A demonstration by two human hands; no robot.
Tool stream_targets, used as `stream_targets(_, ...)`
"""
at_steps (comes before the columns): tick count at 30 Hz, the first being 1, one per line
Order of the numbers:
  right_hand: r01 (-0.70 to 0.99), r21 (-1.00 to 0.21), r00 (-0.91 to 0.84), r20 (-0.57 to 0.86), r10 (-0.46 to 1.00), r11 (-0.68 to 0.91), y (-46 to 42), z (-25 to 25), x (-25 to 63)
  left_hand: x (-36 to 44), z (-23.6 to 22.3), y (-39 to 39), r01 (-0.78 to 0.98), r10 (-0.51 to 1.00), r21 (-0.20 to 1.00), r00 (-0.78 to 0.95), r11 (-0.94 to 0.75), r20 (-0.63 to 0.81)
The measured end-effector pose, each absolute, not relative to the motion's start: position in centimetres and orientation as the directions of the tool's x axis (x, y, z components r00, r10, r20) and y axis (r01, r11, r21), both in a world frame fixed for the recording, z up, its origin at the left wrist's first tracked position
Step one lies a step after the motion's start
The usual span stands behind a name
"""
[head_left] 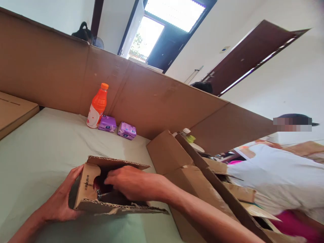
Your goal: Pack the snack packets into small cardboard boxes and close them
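My left hand (62, 199) grips the left end of a small open cardboard box (86, 184), thumb and fingers around its sides. The box is tilted, its flaps standing up along both long sides with torn edges. My right hand (129, 182) reaches into the opening with curled fingers. Its fingertips are partly hidden, and what they hold, if anything, cannot be made out. Inside, near the left end, something dark red and shiny (96, 186) shows in part. Beyond the box stand an orange drink bottle (97, 106) and two purple tissue packs (107, 124).
A tall cardboard partition (152, 98) borders the back of the cloth-covered table (37, 152). A closed carton (15, 113) lies at the left. Large open carton flaps (187, 182) stand to the right, with another person (278, 162) in a white shirt beyond them.
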State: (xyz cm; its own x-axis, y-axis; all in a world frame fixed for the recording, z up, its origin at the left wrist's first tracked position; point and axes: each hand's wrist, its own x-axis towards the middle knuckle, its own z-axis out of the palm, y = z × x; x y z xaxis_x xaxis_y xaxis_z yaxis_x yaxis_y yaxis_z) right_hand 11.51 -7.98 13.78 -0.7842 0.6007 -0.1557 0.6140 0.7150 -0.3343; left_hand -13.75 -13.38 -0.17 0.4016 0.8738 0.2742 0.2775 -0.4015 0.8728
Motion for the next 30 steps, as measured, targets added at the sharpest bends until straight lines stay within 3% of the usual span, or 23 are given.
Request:
stream_targets(2, 0.605, -0.387, -0.774, -0.080, 0.628, 0.696, -9.5, 15.9, 14.6, -13.9, -0.3, -13.2, 0.303, 0.879, 0.866, 0.397, -0.397, 0.264)
stream_targets(4, 0.648, -0.448, -0.665, 0.062, 0.745, 0.616, -11.6, 16.6, 18.1, -14.2, -0.6, -13.3, 0.336, 0.887, 0.857, 0.386, -0.391, 0.253)
stream_targets(8, 0.715, -0.483, -0.487, 0.174, 0.856, 0.505, -15.5, 14.3, 23.1, -14.4, -0.6, -14.4, 0.400, 0.888, 0.803, 0.322, -0.442, 0.329)
stream_targets(12, 0.705, -0.463, -0.528, 0.163, 0.834, 0.537, -16.4, 11.0, 23.2, -12.7, 1.2, -15.8, 0.408, 0.846, 0.742, 0.214, -0.532, 0.489)
stream_targets(16, 0.679, -0.454, -0.540, 0.223, 0.811, 0.577, -15.4, 9.2, 22.0, -10.4, 3.3, -15.9, 0.516, 0.832, 0.686, 0.100, -0.513, 0.546)
stream_targets(22, 0.728, -0.301, -0.392, 0.554, 0.735, 0.616, -13.3, 9.3, 21.4, -9.4, 4.5, -15.2, 0.638, 0.815, 0.616, 0.031, -0.462, 0.579)
stream_targets(26, 0.660, -0.289, -0.542, 0.455, 0.706, 0.693, -12.8, 9.4, 20.8, -9.2, 4.4, -15.5, 0.651, 0.821, 0.628, -0.014, -0.426, 0.571)
stream_targets(30, 0.642, -0.269, -0.636, 0.335, 0.695, 0.718, -13.6, 8.0, 21.4, -9.9, 4.4, -15.3, 0.623, 0.860, 0.637, 0.118, -0.454, 0.497)
